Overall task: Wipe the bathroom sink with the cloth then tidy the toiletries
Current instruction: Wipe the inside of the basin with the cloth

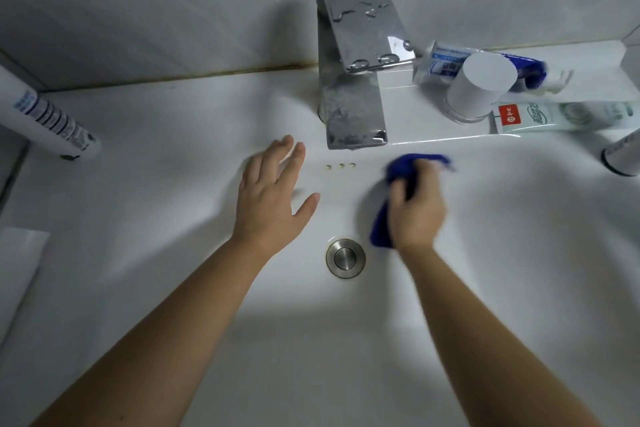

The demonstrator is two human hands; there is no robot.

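The right hand point(417, 215) has its fingers curled tightly round a bunched blue cloth point(401, 168), pressed to the back wall of the sink point(519, 236) just below the faucet point(349, 55) spout and above the drain point(345, 257). The left hand point(273, 204) is flat, fingers straight and spread, holding nothing; whether it touches the porcelain I cannot tell. The likeliest trouble sits on the sink's back right ledge: an upturned white cup point(479, 83) and two toothpaste tubes point(561, 116) lie close to the rim, so a wide stroke up and right could knock them into the basin. The bottle point(623, 156) at the right edge could tip the same way. Knuckles may also strike the spout, and a balled cloth may skip patches.
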